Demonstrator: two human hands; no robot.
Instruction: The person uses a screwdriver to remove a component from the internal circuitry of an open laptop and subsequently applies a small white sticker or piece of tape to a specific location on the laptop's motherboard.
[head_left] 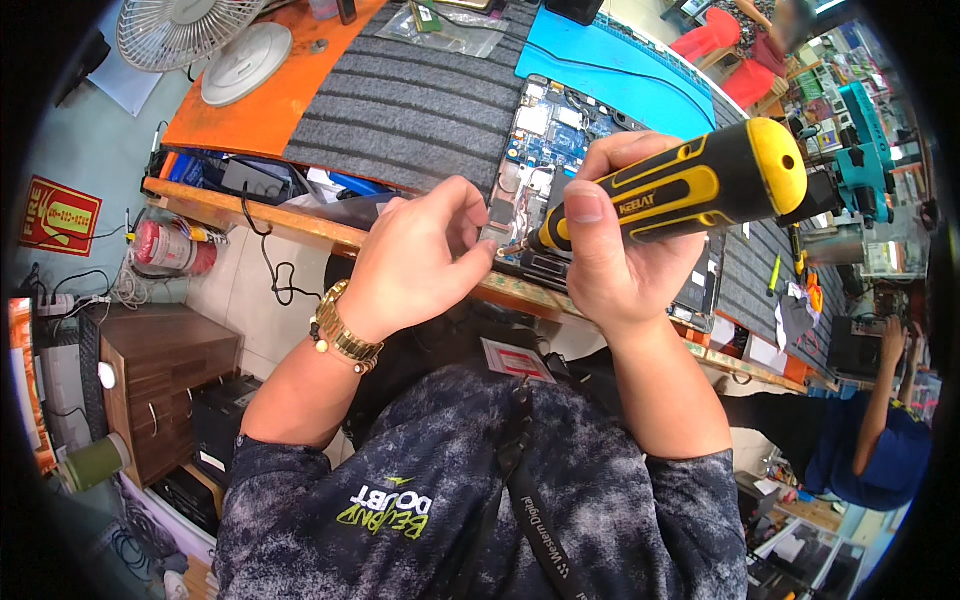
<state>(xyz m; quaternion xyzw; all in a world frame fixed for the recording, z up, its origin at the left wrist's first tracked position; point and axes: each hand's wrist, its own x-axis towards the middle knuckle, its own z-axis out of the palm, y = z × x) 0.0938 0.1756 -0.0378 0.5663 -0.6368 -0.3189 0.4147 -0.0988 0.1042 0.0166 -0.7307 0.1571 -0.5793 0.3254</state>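
My right hand [635, 245] grips a black and yellow screwdriver [690, 185] with a thick handle, tilted so its shaft points left and down. The screwdriver's tip comes close to the thumb of my left hand [425, 250]. The fingers of that hand are curled in toward the thumb. Whatever they pinch, if anything, is too small to make out. Under and beyond both hands lies an opened laptop [545, 135] with its blue circuit board bare. My right hand and the screwdriver hide much of its middle.
The laptop rests on a grey ribbed mat [400, 110] near the bench's wooden front edge [290, 215]. A blue mat [600, 65] with a dark cable lies behind. A white fan [240, 70] stands far left. At right are a teal-framed device [862, 165] and a co-worker [870, 440].
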